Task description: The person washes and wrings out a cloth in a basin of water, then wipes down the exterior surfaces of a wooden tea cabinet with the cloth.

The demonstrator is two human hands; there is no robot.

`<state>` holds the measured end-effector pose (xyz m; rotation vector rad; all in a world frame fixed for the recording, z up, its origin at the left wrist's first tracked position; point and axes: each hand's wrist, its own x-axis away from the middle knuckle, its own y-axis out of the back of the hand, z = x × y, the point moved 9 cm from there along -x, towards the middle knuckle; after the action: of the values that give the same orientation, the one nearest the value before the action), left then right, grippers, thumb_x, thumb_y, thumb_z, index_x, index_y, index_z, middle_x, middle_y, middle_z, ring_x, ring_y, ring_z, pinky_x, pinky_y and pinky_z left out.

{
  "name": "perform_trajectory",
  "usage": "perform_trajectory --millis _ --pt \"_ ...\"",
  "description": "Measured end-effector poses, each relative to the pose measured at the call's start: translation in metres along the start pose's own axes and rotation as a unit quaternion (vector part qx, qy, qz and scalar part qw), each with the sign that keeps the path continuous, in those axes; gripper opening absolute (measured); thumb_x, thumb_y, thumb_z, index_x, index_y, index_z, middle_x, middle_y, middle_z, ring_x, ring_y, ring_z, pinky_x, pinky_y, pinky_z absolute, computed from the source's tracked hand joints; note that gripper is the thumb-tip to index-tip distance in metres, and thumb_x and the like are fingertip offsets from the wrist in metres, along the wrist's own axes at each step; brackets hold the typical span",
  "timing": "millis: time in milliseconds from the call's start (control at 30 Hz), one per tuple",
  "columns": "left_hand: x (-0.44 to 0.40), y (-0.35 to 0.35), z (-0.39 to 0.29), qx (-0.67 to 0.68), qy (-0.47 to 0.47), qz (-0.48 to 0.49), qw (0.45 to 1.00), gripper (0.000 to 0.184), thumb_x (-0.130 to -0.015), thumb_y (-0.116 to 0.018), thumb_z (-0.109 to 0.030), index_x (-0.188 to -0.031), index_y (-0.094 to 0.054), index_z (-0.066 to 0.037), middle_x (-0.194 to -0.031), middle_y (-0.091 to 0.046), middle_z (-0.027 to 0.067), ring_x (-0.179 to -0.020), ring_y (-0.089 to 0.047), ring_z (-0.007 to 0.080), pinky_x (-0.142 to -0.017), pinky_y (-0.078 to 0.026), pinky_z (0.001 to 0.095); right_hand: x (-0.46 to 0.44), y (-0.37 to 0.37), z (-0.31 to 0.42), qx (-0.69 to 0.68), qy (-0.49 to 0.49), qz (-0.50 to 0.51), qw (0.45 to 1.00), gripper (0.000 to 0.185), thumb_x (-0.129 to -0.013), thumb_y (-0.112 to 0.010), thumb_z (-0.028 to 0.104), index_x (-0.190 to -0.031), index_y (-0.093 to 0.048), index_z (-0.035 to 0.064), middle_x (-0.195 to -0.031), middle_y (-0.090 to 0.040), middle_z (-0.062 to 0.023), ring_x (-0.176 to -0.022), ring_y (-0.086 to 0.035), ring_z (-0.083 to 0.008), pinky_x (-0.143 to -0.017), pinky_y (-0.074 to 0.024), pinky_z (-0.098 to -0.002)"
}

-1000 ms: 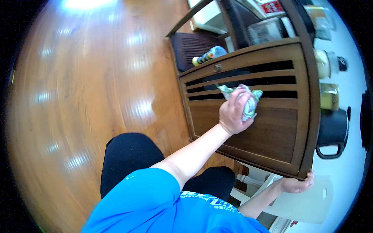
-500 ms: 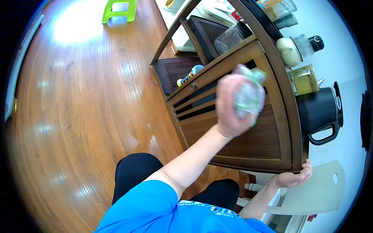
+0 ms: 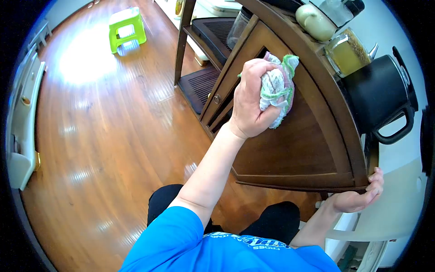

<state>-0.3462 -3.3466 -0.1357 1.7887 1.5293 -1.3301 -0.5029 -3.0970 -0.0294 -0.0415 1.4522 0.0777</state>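
My left hand (image 3: 251, 99) is closed around a crumpled white cleaning cloth (image 3: 275, 88) with green and pink edging. It holds the cloth at the slatted upper part of a dark brown wooden cabinet door (image 3: 290, 145); whether cloth and wood touch is hard to tell. A small round knob (image 3: 216, 98) sits on the door frame, left of that hand. At the cabinet's lower right corner is my right hand (image 3: 360, 197), its fingers loosely bent and nothing visible in them. The fingertips are by the cabinet top's edge.
On the cabinet top stand a black pitcher (image 3: 378, 99), a glass jar of yellowish liquid (image 3: 346, 52) and a cream-coloured round pot (image 3: 316, 22). Open shelves (image 3: 199, 86) adjoin the door. A green stool (image 3: 127, 29) stands on the wooden floor (image 3: 113, 149). A pale chair back (image 3: 398, 199) is at right.
My left hand with the cloth has shifted left and slightly up in view. The camera view has turned, and more of the room at left shows. My right hand stays at the cabinet corner.
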Motion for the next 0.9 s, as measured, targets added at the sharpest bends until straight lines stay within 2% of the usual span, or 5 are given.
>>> perform_trajectory --millis 67,433,667,800,900 --pt "0.011 0.005 0.003 -0.07 -0.032 -0.038 0.996 0.051 -0.06 -0.058 -0.014 -0.108 -0.043 -0.003 -0.1 -0.047 0.0169 -0.093 -0.049 0.0339 -0.083 -0.04 0.0368 0.001 0.001 -0.001 0.011 0.006 0.009 1.0 0.023 -0.086 -0.026 0.017 -0.068 -0.034 0.0046 -0.077 -0.044 -0.0139 -0.084 -0.045 -0.0267 -0.085 -0.0363 -0.0401" --pt "0.16 0.035 0.076 -0.219 0.145 -0.129 0.956 0.053 -0.064 -0.054 -0.015 -0.113 -0.038 -0.003 -0.103 -0.045 0.0203 -0.096 -0.047 0.0377 -0.084 -0.039 0.0414 0.003 0.005 -0.01 -0.024 0.042 0.018 0.999 0.021 -0.084 -0.026 0.016 -0.071 -0.036 0.0036 -0.079 -0.046 -0.0161 -0.085 -0.047 -0.0289 -0.086 -0.0364 -0.0413" --pt "0.293 0.083 0.165 -0.234 0.436 -0.157 0.855 0.048 -0.072 -0.049 -0.016 -0.116 -0.038 -0.002 -0.105 -0.049 0.0219 -0.1 -0.049 0.0364 -0.088 -0.038 0.041 0.002 0.002 -0.005 -0.006 0.059 0.026 0.998 0.022 -0.085 -0.027 0.016 -0.071 -0.037 0.0025 -0.08 -0.048 -0.017 -0.084 -0.048 -0.0292 -0.085 -0.0381 -0.0409" --pt "0.358 0.106 0.222 -0.24 0.625 -0.113 0.735 0.048 -0.075 -0.049 -0.023 -0.116 -0.039 0.0 -0.106 -0.05 0.0246 -0.099 -0.051 0.0356 -0.086 -0.04 0.0399 0.002 0.006 -0.007 -0.004 0.048 0.018 0.999 0.025 -0.086 -0.028 0.017 -0.069 -0.038 0.0023 -0.081 -0.05 -0.0172 -0.084 -0.05 -0.0294 -0.085 -0.0387 -0.0405" --pt "0.397 0.108 0.231 -0.032 0.675 -0.271 0.685 0.03 -0.073 -0.05 -0.019 -0.095 -0.054 0.002 -0.087 -0.06 0.014 -0.08 -0.059 0.0239 -0.07 -0.046 0.0361 -0.001 0.009 -0.011 0.0 0.041 0.028 0.999 0.026 -0.087 -0.028 0.017 -0.069 -0.039 0.002 -0.081 -0.051 -0.0173 -0.085 -0.05 -0.0292 -0.085 -0.0386 -0.0404"
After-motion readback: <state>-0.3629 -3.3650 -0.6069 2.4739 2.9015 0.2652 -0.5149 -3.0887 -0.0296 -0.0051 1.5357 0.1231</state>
